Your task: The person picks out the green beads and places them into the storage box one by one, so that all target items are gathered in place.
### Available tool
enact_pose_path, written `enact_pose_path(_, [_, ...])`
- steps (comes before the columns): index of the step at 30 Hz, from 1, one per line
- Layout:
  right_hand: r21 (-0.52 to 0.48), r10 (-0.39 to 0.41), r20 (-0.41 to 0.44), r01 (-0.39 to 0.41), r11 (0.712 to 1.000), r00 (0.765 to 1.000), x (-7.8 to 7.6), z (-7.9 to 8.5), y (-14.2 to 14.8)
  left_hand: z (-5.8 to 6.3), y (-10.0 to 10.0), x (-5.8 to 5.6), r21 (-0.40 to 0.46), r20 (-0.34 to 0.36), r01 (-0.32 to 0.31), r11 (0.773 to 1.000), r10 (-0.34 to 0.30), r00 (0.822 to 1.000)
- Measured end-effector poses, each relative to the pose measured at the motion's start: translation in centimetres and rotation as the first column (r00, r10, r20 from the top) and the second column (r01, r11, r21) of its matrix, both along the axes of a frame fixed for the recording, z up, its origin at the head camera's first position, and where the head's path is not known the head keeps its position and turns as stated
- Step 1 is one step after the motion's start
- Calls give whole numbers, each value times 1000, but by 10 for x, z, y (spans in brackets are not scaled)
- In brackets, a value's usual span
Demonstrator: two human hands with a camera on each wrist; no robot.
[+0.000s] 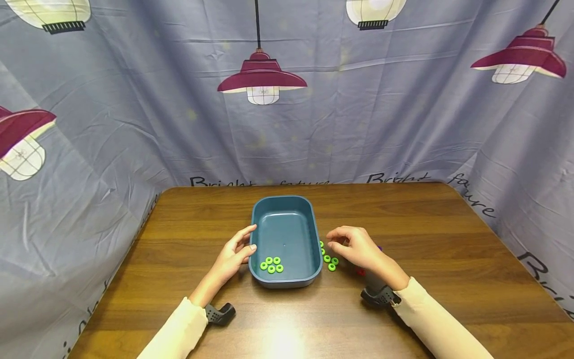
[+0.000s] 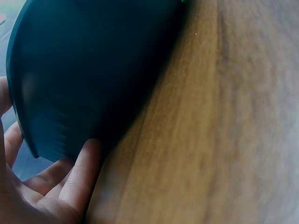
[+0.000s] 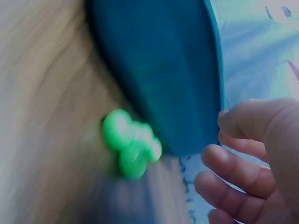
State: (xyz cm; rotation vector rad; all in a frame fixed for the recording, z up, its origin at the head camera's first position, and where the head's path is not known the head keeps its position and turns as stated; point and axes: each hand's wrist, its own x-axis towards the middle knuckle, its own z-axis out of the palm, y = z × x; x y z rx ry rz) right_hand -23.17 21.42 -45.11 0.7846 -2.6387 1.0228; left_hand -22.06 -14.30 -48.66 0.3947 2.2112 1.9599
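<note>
A dark teal rectangular plastic bin [image 1: 285, 285] stands on the wooden table, with several small green rings [image 1: 271, 269] in its near left part. My left hand [image 1: 234, 255] holds the bin's left side, thumb and index finger at the rim; the left wrist view has other fingers against the outer wall [image 2: 70, 70]. Just right of the bin, my right hand [image 1: 355, 245] hovers with bent fingers and nothing visible in them. Below it, more green rings [image 1: 332, 267] lie close to the bin's right wall; in the right wrist view these rings [image 3: 133, 161] are blurred.
A red piece [image 1: 361, 272] and a purple piece [image 1: 380, 248] show partly from behind the right hand and forearm. The brown wooden table [image 1: 197, 219] runs back to a grey-blue curtain [image 1: 358, 134] printed with lamps and lettering. Both wrists wear black straps.
</note>
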Motion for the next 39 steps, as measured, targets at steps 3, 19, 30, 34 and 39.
enact_pose_path(3, [38,24,36,-26,999,999,3,-6,10,0,0,0,-2,2,-2,1000,2,1000])
enact_pose_path(19, [148,160,67,-168,975,985,4,-20,21,0,1,0,5,3,2,1000,-2,1000])
enact_pose_path(30, [169,172,26,-174,970,985,4,-22,18,1,0,0,28,-10,13,1000,-12,1000])
enact_pose_path(34, [182,171,23,-172,968,985,4,-22,18,1,0,-1,25,-7,12,1000,-11,1000])
enact_pose_path(39, [188,164,32,-167,968,986,4,-21,18,0,1,-1,20,1,9,1000,-9,1000])
